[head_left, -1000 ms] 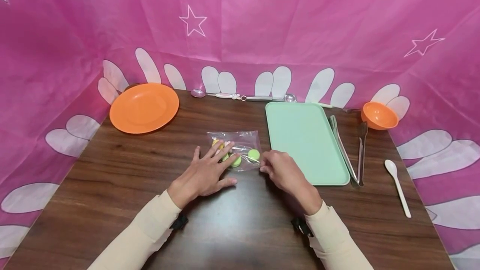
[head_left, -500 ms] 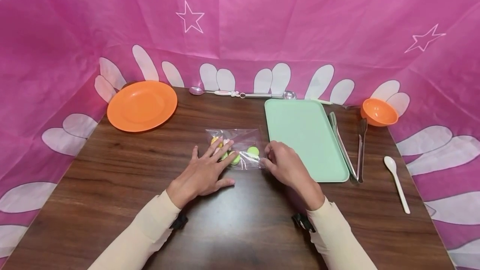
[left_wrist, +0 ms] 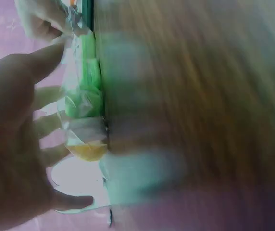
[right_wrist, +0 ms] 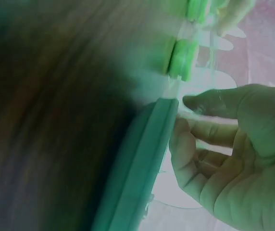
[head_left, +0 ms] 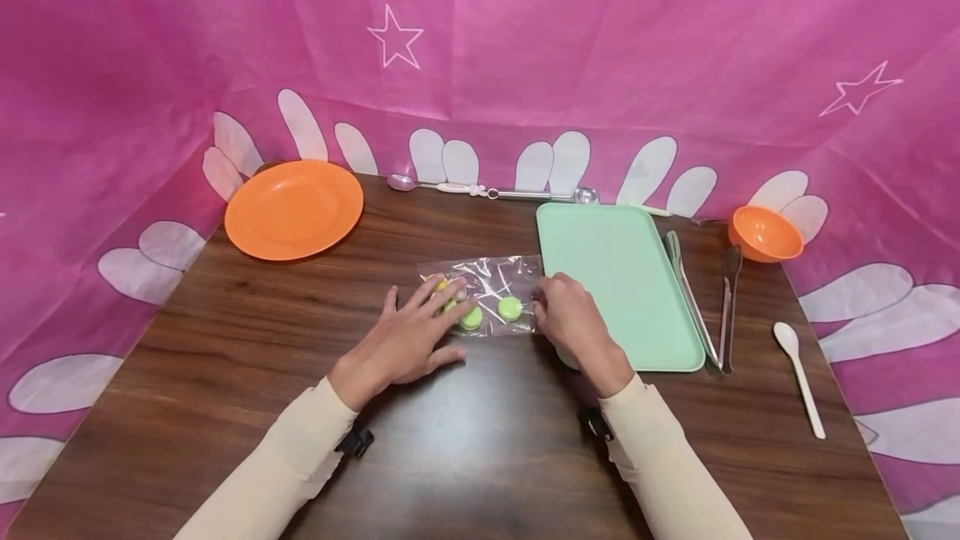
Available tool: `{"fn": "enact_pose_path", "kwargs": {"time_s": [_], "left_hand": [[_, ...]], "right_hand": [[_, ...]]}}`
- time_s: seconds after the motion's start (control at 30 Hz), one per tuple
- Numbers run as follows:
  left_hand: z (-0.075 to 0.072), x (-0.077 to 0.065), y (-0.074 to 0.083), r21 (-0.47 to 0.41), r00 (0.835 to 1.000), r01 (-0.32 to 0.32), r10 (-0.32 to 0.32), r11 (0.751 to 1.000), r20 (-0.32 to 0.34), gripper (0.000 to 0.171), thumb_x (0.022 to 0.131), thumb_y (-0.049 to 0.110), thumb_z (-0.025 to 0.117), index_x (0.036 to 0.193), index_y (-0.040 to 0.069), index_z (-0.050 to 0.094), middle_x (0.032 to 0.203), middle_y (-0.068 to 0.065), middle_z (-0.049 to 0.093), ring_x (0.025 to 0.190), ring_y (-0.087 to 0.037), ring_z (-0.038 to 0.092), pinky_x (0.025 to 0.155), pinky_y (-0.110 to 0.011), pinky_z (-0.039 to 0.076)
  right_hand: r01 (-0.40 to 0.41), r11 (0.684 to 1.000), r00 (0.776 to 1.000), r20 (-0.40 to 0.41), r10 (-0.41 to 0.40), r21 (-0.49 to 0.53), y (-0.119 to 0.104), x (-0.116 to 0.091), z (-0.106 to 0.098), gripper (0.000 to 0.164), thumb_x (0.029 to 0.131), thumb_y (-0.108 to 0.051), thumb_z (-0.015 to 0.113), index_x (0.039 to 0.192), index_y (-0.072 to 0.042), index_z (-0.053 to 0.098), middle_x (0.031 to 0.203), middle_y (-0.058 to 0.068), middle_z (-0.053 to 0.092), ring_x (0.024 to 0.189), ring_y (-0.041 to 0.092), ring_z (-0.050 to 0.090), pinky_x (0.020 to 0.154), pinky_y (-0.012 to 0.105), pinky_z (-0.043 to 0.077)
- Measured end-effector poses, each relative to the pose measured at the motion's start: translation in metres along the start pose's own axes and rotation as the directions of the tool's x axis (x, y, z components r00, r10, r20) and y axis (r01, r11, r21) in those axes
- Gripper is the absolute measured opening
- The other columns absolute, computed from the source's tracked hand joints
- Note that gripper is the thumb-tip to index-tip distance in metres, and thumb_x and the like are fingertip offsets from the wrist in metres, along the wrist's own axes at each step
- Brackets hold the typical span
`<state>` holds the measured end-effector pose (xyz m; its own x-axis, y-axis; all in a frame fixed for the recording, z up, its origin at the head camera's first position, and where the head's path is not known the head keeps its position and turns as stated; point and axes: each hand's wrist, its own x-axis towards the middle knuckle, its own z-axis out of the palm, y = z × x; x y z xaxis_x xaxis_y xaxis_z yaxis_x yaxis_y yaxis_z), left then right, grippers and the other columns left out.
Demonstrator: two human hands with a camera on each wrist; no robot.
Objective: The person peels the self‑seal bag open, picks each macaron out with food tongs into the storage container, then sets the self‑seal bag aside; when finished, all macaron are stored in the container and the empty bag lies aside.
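Observation:
A clear plastic bag point(head_left: 491, 277) lies on the table between the hands in the head view. Inside it sit light green macaron-like discs point(head_left: 510, 308) and, at the left end, a yellow piece point(left_wrist: 87, 151) beside a pale one. My left hand point(head_left: 401, 344) rests over the bag's left part with fingers spread, covering some of the contents. At the opposite end, my right hand point(head_left: 573, 319) pinches the bag's edge between thumb and curled fingers, next to the near left side of a mint green tray point(head_left: 637, 298). In the right wrist view the tray's rim passes close by the fingertips.
An orange plate point(head_left: 294, 211) stands at the back left, an orange bowl point(head_left: 765, 233) at the back right. Along the back lie a spoon point(head_left: 402, 182) and a metal scoop point(head_left: 585, 196). Metal tongs point(head_left: 726, 315) and a white spoon point(head_left: 798, 377) lie right of the tray.
My right hand has shifted slightly, and the bag's right edge now reaches farther right, toward the tray, lying flatter. My left hand has stayed spread over the bag.

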<state>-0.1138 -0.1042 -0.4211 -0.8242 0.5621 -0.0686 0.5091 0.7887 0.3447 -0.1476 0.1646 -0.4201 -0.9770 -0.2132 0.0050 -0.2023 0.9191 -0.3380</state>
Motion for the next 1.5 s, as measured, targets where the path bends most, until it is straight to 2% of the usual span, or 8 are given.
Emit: {"fn": "enact_pose_path", "kwargs": {"time_s": [0.23,0.37,0.57,0.73,0.97,1.2,1.27,1.5], "left_hand": [[-0.014,0.018,-0.022,-0.058,0.974,0.066,-0.076,0.996,-0.212,0.053,0.105,0.039,0.069,0.149,0.011,0.062,0.155,-0.016,0.061,0.145,-0.038,0.056,0.117,-0.07,0.042],[-0.023,0.03,-0.033,-0.073,0.972,0.105,-0.118,0.992,-0.202,0.036,0.1,0.029,0.077,0.13,0.01,0.076,0.137,-0.013,0.072,0.127,-0.036,0.067,0.108,-0.061,0.052],[-0.028,0.043,-0.038,-0.141,0.981,0.054,-0.079,0.989,-0.178,0.018,0.096,0.017,0.081,0.113,0.013,0.085,0.121,-0.007,0.08,0.114,-0.029,0.072,0.1,-0.057,0.056],[-0.029,0.051,-0.037,-0.065,0.978,0.025,-0.038,0.998,-0.205,0.011,0.094,0.014,0.081,0.102,0.02,0.088,0.114,-0.001,0.083,0.109,-0.028,0.074,0.101,-0.057,0.053],[-0.03,0.051,-0.041,-0.072,0.97,-0.013,-0.005,0.997,-0.244,0.008,0.097,0.016,0.078,0.097,0.019,0.085,0.108,0.002,0.08,0.111,-0.025,0.071,0.119,-0.065,0.036],[-0.038,0.042,-0.054,-0.212,0.954,-0.094,0.027,0.973,-0.3,0.005,0.096,0.012,0.077,0.095,0.012,0.082,0.112,-0.006,0.077,0.113,-0.029,0.07,0.115,-0.061,0.043],[-0.041,0.04,-0.057,-0.237,0.955,-0.108,0.035,0.965,-0.293,0.006,0.097,0.011,0.077,0.096,0.01,0.083,0.112,-0.007,0.076,0.113,-0.03,0.07,0.112,-0.058,0.046],[-0.043,0.038,-0.061,-0.332,0.965,-0.085,-0.005,0.939,-0.261,0.006,0.094,0.008,0.082,0.1,0.007,0.085,0.11,-0.007,0.076,0.11,-0.028,0.071,0.106,-0.049,0.056]], "right_hand": [[0.011,0.993,1.0,0.007,-0.012,0.12,0.009,-0.01,-0.013,0.025,0.099,-0.01,0.069,0.123,0.0,0.072,0.107,0.018,0.072,0.096,0.032,0.071,0.088,0.053,0.059],[0.013,0.991,1.0,-0.017,-0.01,0.136,0.025,-0.02,-0.027,0.03,0.101,-0.01,0.069,0.128,0.002,0.07,0.109,0.022,0.075,0.093,0.035,0.075,0.087,0.055,0.06],[-0.035,0.99,0.997,-0.059,0.044,0.138,0.058,-0.033,-0.053,0.029,0.102,-0.012,0.068,0.127,0.004,0.07,0.108,0.022,0.078,0.095,0.039,0.076,0.087,0.057,0.058],[-0.131,0.985,0.981,-0.126,0.145,0.113,0.09,-0.041,-0.075,0.03,0.104,-0.017,0.065,0.126,0.002,0.071,0.11,0.026,0.078,0.099,0.045,0.075,0.084,0.057,0.054],[-0.419,0.904,0.895,-0.128,0.427,0.087,0.144,-0.054,-0.091,0.046,0.107,-0.026,0.056,0.135,0.01,0.062,0.13,0.04,0.064,0.119,0.062,0.055,0.097,0.071,0.046],[-0.646,0.757,0.762,0.017,0.647,0.096,0.184,-0.063,-0.081,0.073,0.104,-0.029,0.055,0.155,0.016,0.029,0.149,0.056,0.025,0.137,0.073,0.028,0.11,0.081,0.035],[-0.666,0.738,0.746,0.054,0.664,0.111,0.191,-0.063,-0.078,0.08,0.105,-0.032,0.055,0.158,0.017,0.021,0.15,0.056,0.023,0.139,0.071,0.028,0.112,0.081,0.036],[-0.597,0.788,0.801,0.062,0.596,0.15,0.205,-0.06,-0.074,0.089,0.109,-0.047,0.05,0.155,0.022,0.019,0.142,0.053,0.041,0.132,0.068,0.043,0.111,0.079,0.039]]}}
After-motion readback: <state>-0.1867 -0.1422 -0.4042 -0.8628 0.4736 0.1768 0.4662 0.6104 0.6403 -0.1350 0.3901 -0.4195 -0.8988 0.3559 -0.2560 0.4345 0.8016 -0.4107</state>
